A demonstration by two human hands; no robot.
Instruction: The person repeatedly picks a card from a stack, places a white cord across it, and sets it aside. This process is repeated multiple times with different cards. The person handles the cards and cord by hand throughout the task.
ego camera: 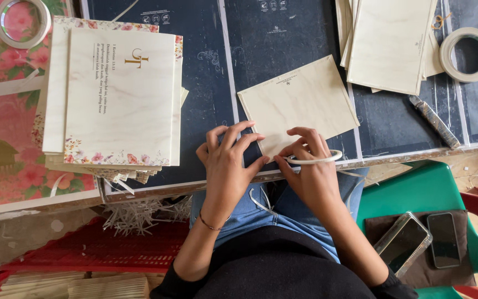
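Your left hand lies spread, pressing the cream card at its seven o'clock corner on the dark surface; your right hand pinches a white strip. If your pressure slackens, the card could slide and the strip land crooked.

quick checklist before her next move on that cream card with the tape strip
1. Left hand pinning the square cream card at its near corner: ok.
2. Right hand gripping the thin white tape strip: ok.
3. Strip lined up along the card's edge: cannot tell, fingers cover it.
4. Card flat on the dark cutting mat: ok.
5. Spare white tape roll on the mat at the right: ok.
6. Grey-handled knife lying apart from both hands: ok.
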